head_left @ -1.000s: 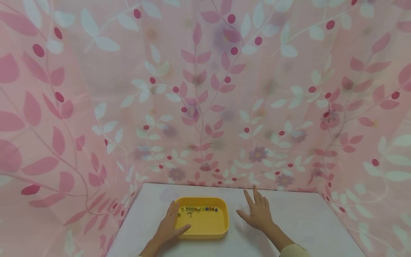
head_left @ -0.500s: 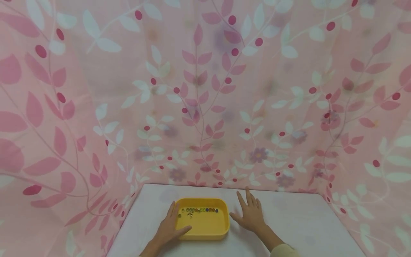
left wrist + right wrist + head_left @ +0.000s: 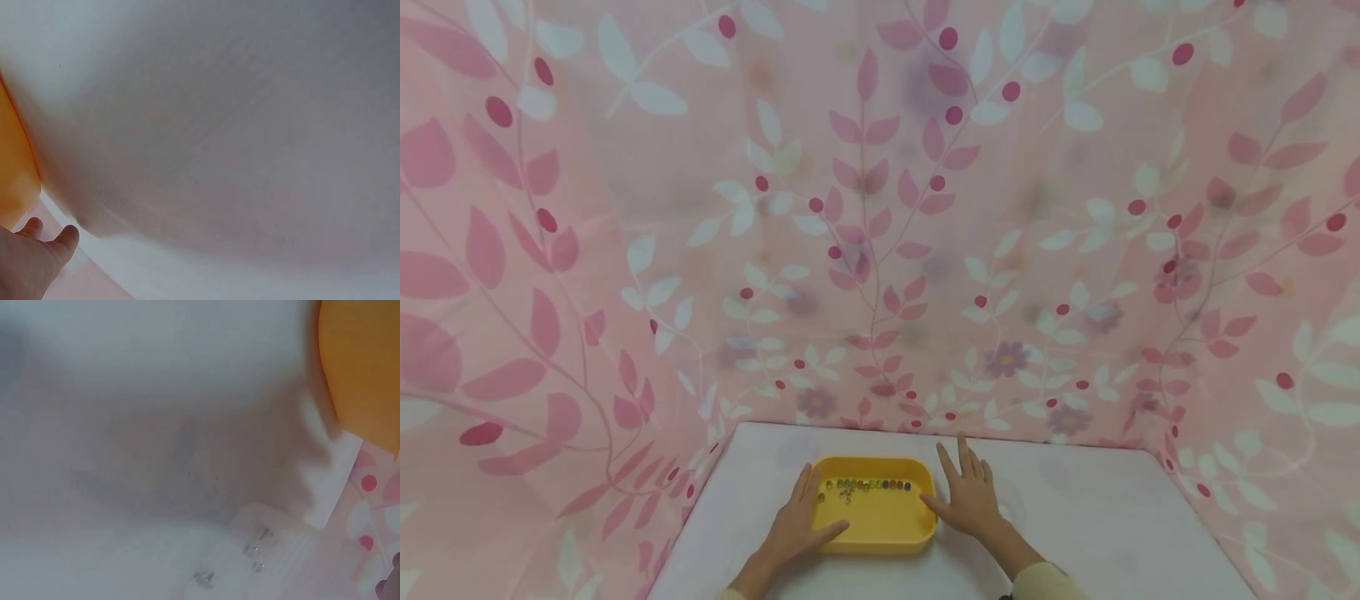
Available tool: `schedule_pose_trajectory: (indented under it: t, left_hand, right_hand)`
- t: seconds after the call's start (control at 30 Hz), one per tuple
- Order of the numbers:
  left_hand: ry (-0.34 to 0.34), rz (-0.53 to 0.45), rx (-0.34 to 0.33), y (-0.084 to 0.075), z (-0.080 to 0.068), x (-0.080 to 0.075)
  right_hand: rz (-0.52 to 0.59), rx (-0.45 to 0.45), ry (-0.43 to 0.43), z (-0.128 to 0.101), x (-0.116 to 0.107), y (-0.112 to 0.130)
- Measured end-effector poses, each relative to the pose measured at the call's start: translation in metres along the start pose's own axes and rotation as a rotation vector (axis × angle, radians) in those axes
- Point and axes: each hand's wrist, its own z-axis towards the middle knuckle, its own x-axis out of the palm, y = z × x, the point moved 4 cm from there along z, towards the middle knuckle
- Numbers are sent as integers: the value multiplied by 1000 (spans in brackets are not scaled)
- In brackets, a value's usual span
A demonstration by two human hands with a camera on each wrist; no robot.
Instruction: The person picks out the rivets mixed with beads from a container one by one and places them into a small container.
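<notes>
Centrally, near the front edge of the white table (image 3: 1075,517), sat a yellow tray (image 3: 880,525), shallow with rounded corners. Small coloured beads (image 3: 868,485) lay in a row along its far inner wall, a few more loose just below the row's left end; too small to tell their kind exactly.

Left hand (image 3: 797,525) lay against the tray's left side: fingers straight along the outer left rim, thumb hooked over the near-left corner onto the tray floor. Thumb and fingers bracketed the rim, so that grip looked like a light hold on the tray, not a tight clench. Left wrist view showed only a sliver of orange-yellow tray wall (image 3: 14,162) at the frame's left edge, fingertips (image 3: 65,236) low in the corner, blurred white table filling the rest.

Right hand (image 3: 968,500) rested flat on the table at the tray's right side, fingers spread and straight, thumb touching or just beside the right rim; grip open, holding nothing. Right wrist view was blurred: tray corner (image 3: 362,369) top right, table below, a small clear thing (image 3: 256,550) with glinting bits on the table, unidentifiable.

Pink curtain (image 3: 880,208) with leaf and berry print hung behind and at both sides of the table.
</notes>
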Motion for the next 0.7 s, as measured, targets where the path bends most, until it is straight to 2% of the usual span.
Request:
schedule_pose_trajectory:
  t: [0.33,0.57,0.7]
  left_hand:
    - [8,-3,-25,1,4,1]
    - [28,-6,-50,3,3,2]
    - [25,-11,-41,5,1,3]
  right_hand:
    - [-5,13,60,9,9,23]
    - [34,-33,21,10,19,40]
    - [41,-59,10,10,22,51]
